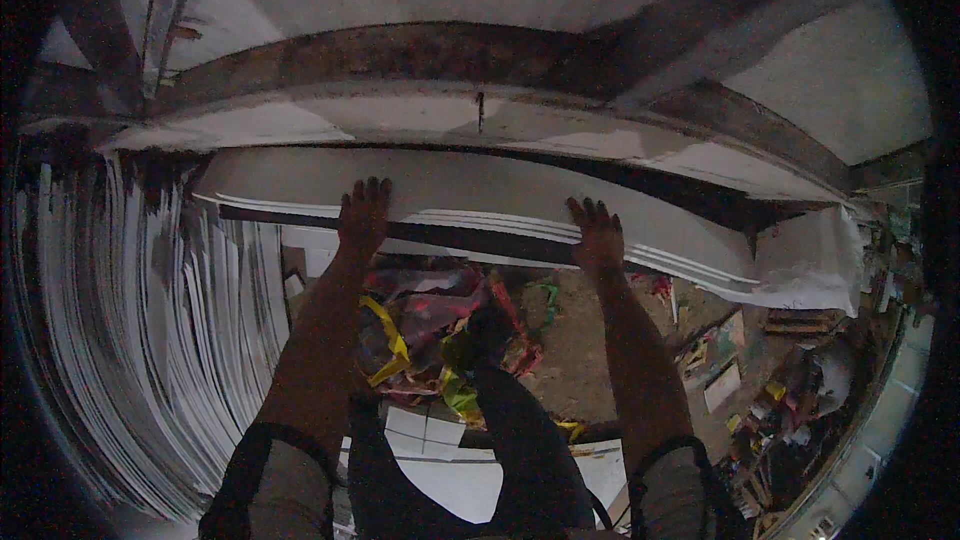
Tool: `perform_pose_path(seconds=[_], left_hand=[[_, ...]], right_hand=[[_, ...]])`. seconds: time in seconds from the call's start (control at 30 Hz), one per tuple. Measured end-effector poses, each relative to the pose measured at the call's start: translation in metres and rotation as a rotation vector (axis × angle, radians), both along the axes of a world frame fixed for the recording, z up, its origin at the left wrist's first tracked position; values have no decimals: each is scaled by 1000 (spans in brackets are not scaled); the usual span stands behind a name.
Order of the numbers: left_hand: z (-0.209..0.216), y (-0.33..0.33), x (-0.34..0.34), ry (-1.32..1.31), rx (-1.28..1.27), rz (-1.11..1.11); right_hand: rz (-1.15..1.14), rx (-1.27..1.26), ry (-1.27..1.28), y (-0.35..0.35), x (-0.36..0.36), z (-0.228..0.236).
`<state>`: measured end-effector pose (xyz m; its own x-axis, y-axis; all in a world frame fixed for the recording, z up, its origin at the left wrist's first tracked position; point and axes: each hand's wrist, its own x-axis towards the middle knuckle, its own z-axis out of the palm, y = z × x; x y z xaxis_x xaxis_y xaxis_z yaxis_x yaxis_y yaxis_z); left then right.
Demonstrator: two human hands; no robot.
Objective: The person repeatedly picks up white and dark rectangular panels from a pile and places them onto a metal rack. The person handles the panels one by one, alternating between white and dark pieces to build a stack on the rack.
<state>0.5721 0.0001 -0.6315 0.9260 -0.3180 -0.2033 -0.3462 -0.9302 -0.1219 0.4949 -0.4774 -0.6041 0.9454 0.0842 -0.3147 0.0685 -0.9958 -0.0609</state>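
A long, pale grey board (480, 185) stretches across in front of me, with several thin white edges layered along its near side. My left hand (365, 212) lies on the board left of its middle, fingers stretched out and apart. Further right, my right hand (597, 235) rests over the near edge, its fingers also spread on the surface. Both palms hang partly over the layered edges; my thumbs are hard to make out in the dim light.
Many thin white sheets (150, 340) stand on edge at the left. Crumpled pink plastic (435, 285) and a yellow strap (388, 345) lie on the brown floor (575, 340) by my feet. Mixed scraps (790, 410) are heaped at right. A pale ledge (420, 115) runs behind the board.
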Motion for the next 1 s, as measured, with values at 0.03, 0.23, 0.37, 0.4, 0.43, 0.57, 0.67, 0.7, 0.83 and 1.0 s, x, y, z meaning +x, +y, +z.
perform_pose_path(seconds=[0.03, 0.23, 0.37, 0.4, 0.43, 0.57, 0.67, 0.7, 0.83, 1.0], left_hand=[[6, 2, -1, 26, -11, 17], [64, 18, -16, 27, -78, -20], [122, 25, -37, 10, -143, -47], [139, 25, -38, 38, -148, -45], [155, 25, -39, 67, -154, -44], [198, 42, -53, 96, -68, 38], [261, 41, -59, 134, -136, 43], [273, 46, -63, 107, -110, 38], [301, 76, -81, 6, -40, 27], [353, 110, -100, -22, -99, 73]], right_hand=[[-17, 0, 43, 5, -2, 9], [-77, 26, -15, 23, -31, 55], [-82, 53, -123, 37, -49, 96], [-79, 46, -122, 37, -50, 105], [-76, 39, -121, 36, -51, 114], [-70, 110, -131, 53, -53, 171], [-78, 97, -164, 54, -72, 186], [-80, 125, -171, 61, -72, 197], [-74, 192, -212, 90, -79, 233], [14, 247, -349, 120, -86, 264]])
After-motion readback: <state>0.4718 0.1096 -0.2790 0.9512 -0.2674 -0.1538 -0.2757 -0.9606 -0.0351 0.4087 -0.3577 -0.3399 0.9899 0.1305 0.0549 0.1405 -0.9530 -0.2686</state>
